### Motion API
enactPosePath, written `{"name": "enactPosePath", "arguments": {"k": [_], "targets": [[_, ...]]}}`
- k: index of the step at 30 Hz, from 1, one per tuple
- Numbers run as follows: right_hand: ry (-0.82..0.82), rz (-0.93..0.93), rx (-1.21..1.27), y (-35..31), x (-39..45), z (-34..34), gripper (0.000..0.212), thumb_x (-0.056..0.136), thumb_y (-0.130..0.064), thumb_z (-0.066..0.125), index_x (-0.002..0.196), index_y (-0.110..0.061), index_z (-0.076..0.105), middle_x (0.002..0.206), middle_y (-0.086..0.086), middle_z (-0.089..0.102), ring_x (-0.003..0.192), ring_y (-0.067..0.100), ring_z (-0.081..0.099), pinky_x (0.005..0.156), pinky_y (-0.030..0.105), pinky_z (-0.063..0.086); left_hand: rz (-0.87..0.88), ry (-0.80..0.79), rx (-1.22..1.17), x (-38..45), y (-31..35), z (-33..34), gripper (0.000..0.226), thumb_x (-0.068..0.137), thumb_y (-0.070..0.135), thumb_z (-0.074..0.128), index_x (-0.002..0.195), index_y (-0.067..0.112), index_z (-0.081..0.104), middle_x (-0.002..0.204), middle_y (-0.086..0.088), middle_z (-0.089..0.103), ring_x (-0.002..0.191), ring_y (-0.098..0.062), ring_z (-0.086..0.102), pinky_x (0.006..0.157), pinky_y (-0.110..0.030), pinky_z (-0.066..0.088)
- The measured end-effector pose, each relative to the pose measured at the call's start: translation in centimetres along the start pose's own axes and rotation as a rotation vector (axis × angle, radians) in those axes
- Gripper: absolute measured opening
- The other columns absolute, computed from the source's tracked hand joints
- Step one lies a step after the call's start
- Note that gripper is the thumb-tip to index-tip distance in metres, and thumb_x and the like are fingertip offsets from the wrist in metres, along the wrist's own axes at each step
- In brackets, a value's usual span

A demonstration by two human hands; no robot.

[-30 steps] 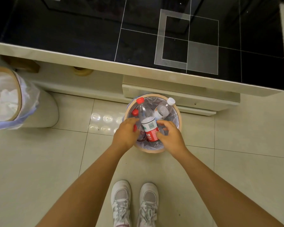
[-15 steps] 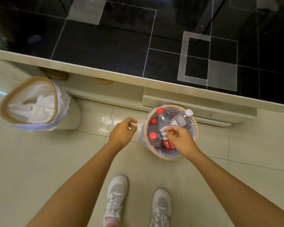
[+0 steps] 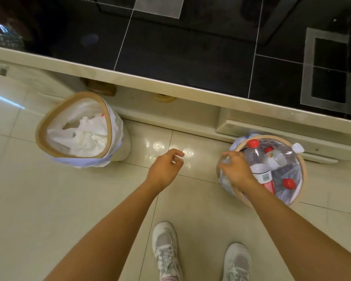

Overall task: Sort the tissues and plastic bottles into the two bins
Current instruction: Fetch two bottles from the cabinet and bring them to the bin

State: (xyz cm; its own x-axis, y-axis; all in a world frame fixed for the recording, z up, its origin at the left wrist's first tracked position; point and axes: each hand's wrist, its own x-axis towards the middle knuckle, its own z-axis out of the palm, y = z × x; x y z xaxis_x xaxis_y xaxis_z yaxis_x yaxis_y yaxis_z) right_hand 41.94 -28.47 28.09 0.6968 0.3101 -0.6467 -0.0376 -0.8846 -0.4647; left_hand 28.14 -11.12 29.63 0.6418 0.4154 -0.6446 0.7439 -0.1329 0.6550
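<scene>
Two bins with tan rims and plastic liners stand on the tile floor against a low table. The left bin (image 3: 42, 126) holds crumpled white tissues (image 3: 87, 134). In the right bin (image 3: 303, 171) lie several clear plastic bottles: a big red-capped one with a red and white label (image 3: 258, 161), a small white-capped one (image 3: 281, 157) and another red-capped one (image 3: 288, 183). My left hand (image 3: 164, 167) hangs between the bins, fingers loosely curled, holding nothing. My right hand (image 3: 236, 170) is over the right bin's near-left rim beside the big bottle, fingers bent, with no bottle in it.
A low table with a black glass top (image 3: 180, 49) and a cream edge runs across the back, with a drawer front (image 3: 272, 128) just behind the right bin. My two white shoes (image 3: 166, 252) (image 3: 238, 262) stand on the pale tiles below.
My left hand left the bottle bin and moved left into the gap between the bins. My right hand let go of the labelled bottle and drew back to the rim. The view swung left.
</scene>
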Motion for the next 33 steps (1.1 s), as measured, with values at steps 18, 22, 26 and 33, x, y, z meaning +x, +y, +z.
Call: {"name": "enactPosePath", "arguments": {"k": [18,22,26,33], "targets": [[-0.032,-0.005,-0.076,-1.9,-0.2,4.0,0.041,0.079,-0.029,0.064,0.119,-0.025,0.059,0.128,0.003,0.051,0.120,0.028,0.046,0.095,0.038,0.044,-0.039,-0.065,-0.026,1.9,-1.2,1.1,0.019,0.095,0.025,0.048,0.109,0.031,0.059,0.099,0.007,0.066,0.091,-0.011,0.063,0.083,-0.035,0.052],[-0.079,-0.055,-0.042,-4.2,-0.5,5.6,0.041,0.080,-0.027,0.065,0.121,-0.025,0.058,0.129,0.002,0.049,0.118,0.024,0.049,0.093,0.033,0.044,-0.041,-0.021,-0.046,2.2,-1.5,0.0,0.019,0.094,0.023,0.050,0.110,0.028,0.060,0.099,0.005,0.065,0.081,-0.013,0.061,0.073,-0.032,0.050],[-0.145,-0.128,-0.029,-6.6,-0.7,7.4,0.044,0.081,-0.024,0.064,0.124,-0.025,0.056,0.131,0.001,0.047,0.115,0.019,0.051,0.090,0.028,0.042,0.017,0.100,0.065,2.5,-2.5,-2.3,0.030,0.094,0.020,0.054,0.124,0.024,0.055,0.121,0.005,0.058,0.104,-0.011,0.055,0.087,-0.028,0.046],[-0.181,-0.201,-0.039,-10.2,-0.4,10.4,0.042,0.081,-0.024,0.063,0.122,-0.027,0.056,0.133,-0.001,0.046,0.122,0.021,0.044,0.097,0.033,0.042,0.015,0.448,0.425,3.8,-5.4,-7.7,0.064,0.086,0.018,0.061,0.143,0.010,0.034,0.151,-0.011,0.028,0.138,-0.031,0.027,0.110,-0.041,0.026]]}}
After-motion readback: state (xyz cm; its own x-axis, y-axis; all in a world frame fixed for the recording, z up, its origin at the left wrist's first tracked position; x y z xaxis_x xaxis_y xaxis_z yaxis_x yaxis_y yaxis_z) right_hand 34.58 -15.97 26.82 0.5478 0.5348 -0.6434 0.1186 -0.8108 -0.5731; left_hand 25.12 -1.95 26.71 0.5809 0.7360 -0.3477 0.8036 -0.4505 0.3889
